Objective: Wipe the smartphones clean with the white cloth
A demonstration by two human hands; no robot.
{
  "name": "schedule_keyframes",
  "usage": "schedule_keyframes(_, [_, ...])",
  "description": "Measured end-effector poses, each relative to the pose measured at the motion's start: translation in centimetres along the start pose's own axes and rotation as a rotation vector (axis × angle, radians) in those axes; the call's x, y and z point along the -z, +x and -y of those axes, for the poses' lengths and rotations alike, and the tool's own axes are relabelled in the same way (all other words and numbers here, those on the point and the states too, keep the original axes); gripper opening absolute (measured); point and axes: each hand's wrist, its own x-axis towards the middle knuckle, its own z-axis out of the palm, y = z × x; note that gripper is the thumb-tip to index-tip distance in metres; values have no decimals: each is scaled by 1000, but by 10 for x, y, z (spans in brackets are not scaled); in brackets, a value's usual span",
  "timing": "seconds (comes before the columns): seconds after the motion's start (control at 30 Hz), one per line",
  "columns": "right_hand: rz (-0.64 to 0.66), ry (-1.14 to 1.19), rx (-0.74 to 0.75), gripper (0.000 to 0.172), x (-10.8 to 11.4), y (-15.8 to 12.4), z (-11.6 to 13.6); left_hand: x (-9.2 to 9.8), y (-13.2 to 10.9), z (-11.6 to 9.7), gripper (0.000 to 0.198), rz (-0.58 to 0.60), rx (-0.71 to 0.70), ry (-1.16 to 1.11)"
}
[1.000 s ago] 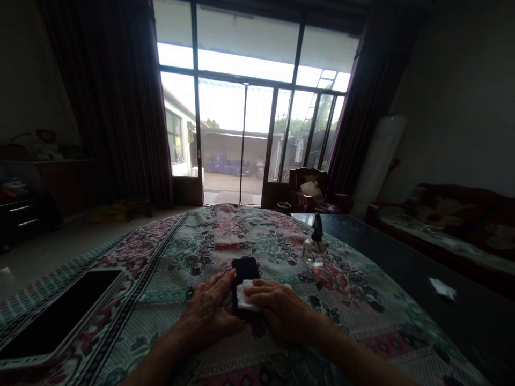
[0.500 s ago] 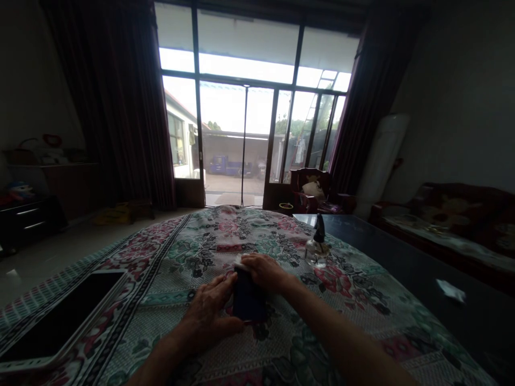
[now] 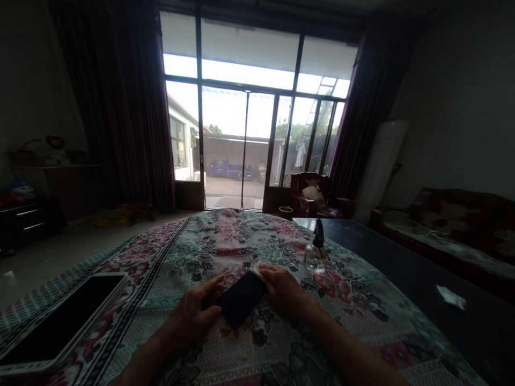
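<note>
A person's left hand (image 3: pixel 195 310) and right hand (image 3: pixel 284 287) work over a dark phone (image 3: pixel 241 304) lying slantwise on a floral cloth (image 3: pixel 193 252) spread across a table. The left fingers are curled shut around the phone's near, lower end, with the thumb along its edge and the fingertips over the top. The right fingers are bent and pressed down on a white wipe (image 3: pixel 256 268), only a corner of which shows beyond the knuckles, against the phone's far, upper end. The phone spans the gap between the two sets of fingers and is touched by both. A small clear spray bottle (image 3: pixel 316 253) with a dark top stands upright on the cloth just beyond and to the right of the right fingers, apart from them. A large tablet (image 3: pixel 60 321) with a pale frame lies flat, screen dark, well to the left of the left fingers near the table's edge. Far to the right of the right fingers, on the bare dark tabletop (image 3: pixel 402 268), lies a scrap of white paper (image 3: pixel 450 296). Beyond the fingertips, bright glass doors (image 3: pixel 241 145) between dark curtains look out on a yard, and a sofa (image 3: pixel 454 220) lines the right wall.
</note>
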Motion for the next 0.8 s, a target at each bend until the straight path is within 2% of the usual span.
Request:
schedule_keyframes(0.17, [-3,-53,-98,42,-4,2,11,-18,-2,-15,82,-114,15,205])
schedule_keyframes(0.33, [20,-101,-138,50,-6,4,13,-34,-2,-15,88,-201,11,295])
schedule_keyframes(0.47, [69,-123,-128,53,-6,2,17,-34,-1,-5,94,-223,2,257])
schedule_keyframes(0.57, [104,-127,-129,53,-6,-1,27,-32,0,-1,91,-230,6,207])
schedule_keyframes(0.7, [125,-92,-32,46,-12,-5,49,-28,0,-4,91,-232,47,164])
schedule_keyframes(0.8, [159,-58,61,42,-21,-7,68,-26,-1,-11,93,-190,89,144])
